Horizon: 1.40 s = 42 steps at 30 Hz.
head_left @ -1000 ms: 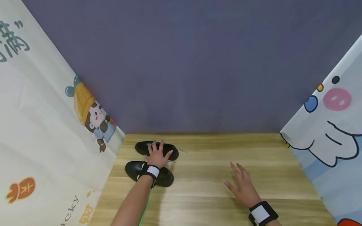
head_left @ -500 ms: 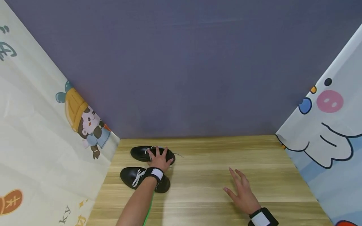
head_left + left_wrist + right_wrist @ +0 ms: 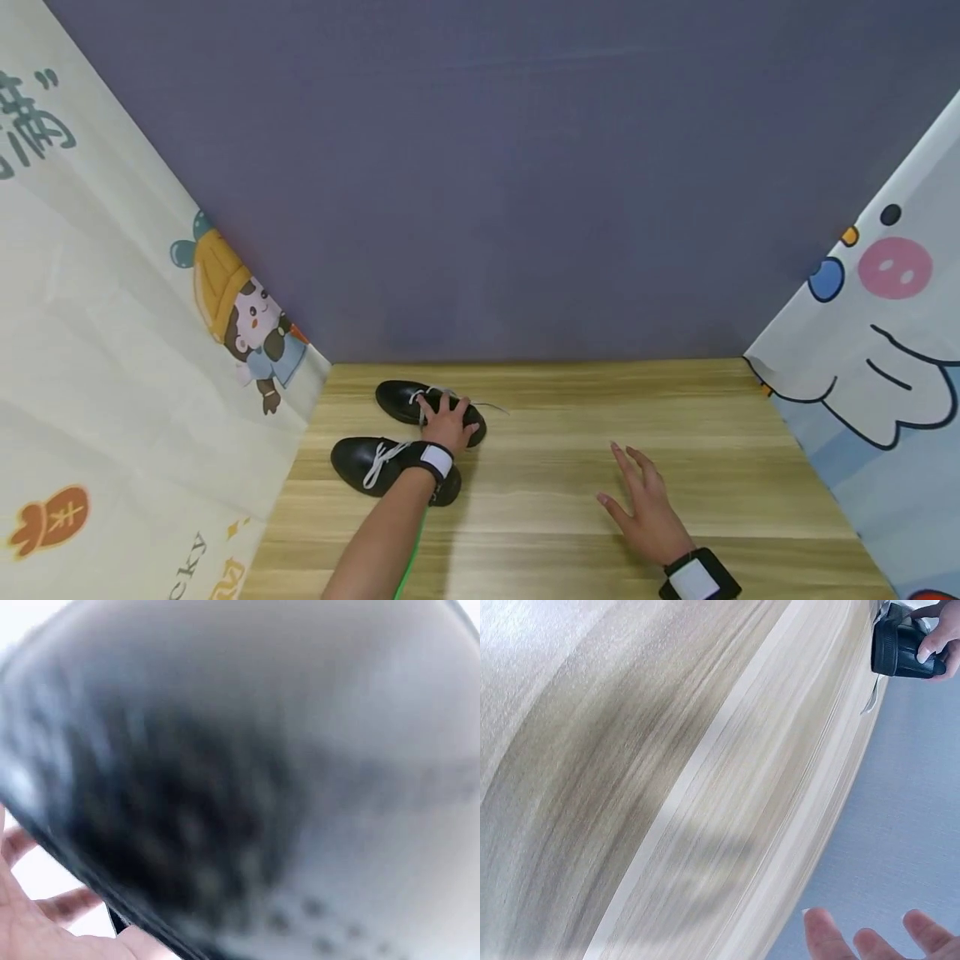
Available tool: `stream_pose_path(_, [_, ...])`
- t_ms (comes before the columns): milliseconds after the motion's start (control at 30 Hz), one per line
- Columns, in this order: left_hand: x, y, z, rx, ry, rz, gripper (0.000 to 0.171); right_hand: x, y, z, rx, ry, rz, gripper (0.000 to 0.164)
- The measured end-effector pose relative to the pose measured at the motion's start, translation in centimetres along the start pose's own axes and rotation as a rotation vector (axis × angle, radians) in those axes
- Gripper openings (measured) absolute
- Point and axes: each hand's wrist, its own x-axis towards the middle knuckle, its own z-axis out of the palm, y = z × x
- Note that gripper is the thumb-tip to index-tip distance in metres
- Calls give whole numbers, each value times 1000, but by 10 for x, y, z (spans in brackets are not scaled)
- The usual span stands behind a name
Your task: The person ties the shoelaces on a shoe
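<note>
Two black lace-up shoes with white laces lie on their soles at the left of the wooden board, toes to the left. My left hand (image 3: 447, 429) grips the far shoe (image 3: 396, 398) near its heel, fingers spread over its opening. In the right wrist view the thumb presses the side of that shoe (image 3: 887, 651). Under my left wrist is the near shoe (image 3: 352, 462), its middle partly hidden. A blurred dark surface (image 3: 225, 787) fills most of the left wrist view. My right hand (image 3: 648, 517) hovers over the board at the right, fingers loosely spread, holding nothing.
The wood-grain board (image 3: 570, 467) ends at a plain grey-blue panel (image 3: 525, 208) behind. White printed sheets stand at the left (image 3: 135, 333) and the right (image 3: 900, 350). A loose lace (image 3: 491, 407) trails from the far shoe's heel end. A green cord (image 3: 411, 567) runs along my left forearm.
My left hand has slid the far shoe a little to the right. The near shoe stays put, with more of its laces showing. My right hand has hardly moved.
</note>
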Motion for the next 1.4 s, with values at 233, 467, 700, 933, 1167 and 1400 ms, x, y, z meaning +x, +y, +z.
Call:
stream_pose_path(233, [-5,14,7,20,33,91,56,1,-2,-3,1,9,-13,86])
stream_pose_path(467, [-17,30,4,-23,1,106,53,-1,0,-3,8,17,-30,89])
stream_pose_path(700, [-22,42,3,60,29,178,52,1,1,-5,17,12,-43,89])
stream_pose_path(933, [-24,54,3,90,27,227,51,3,-1,-8,23,20,-45,88])
stream_pose_path(1167, [-40,61,11,109,81,327,49,0,-3,-7,21,0,-15,87])
stream_pose_path(1400, [-61,70,13,170,92,434,48,-5,-4,-6,10,-45,23,86])
